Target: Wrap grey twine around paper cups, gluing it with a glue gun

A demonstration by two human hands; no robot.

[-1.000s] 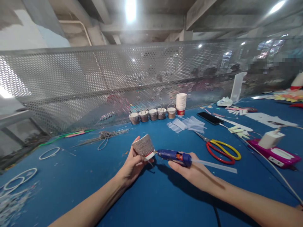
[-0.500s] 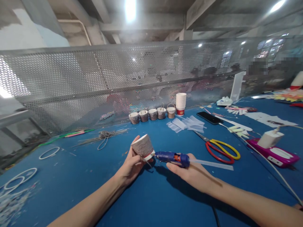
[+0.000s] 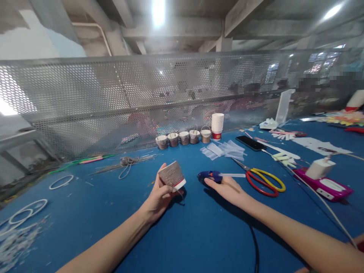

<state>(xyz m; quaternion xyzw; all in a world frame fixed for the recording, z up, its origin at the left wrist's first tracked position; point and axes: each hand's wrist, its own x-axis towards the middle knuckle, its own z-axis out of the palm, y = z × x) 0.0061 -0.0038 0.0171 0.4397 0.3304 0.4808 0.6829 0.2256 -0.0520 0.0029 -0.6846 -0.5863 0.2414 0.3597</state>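
Note:
My left hand point(image 3: 159, 195) is closed around a paper cup point(image 3: 172, 175) wrapped in grey-brown cord, tilted on its side. A band of red and white shows uncovered near its rim, and a loose cord end hangs below it. To the right, my right hand point(image 3: 227, 188) grips a blue hot glue gun point(image 3: 209, 176) low over the blue table point(image 3: 182, 235). A clear glue stick point(image 3: 233, 175) sticks out of the gun's back. The gun's nozzle points left, apart from the cup.
Several cord-wrapped cups point(image 3: 184, 138) and a stack of paper cups point(image 3: 217, 126) line the back by a perforated metal screen point(image 3: 113, 98). Scissors point(image 3: 263, 182), a phone point(image 3: 251, 143), translucent strips point(image 3: 224, 149) and a purple power strip point(image 3: 324, 185) lie right. A cord bundle point(image 3: 126, 162) lies left.
My right hand has drawn the glue gun away from the cup, rightward and slightly up, and its nozzle has turned. My left hand still holds the cup in nearly the same place.

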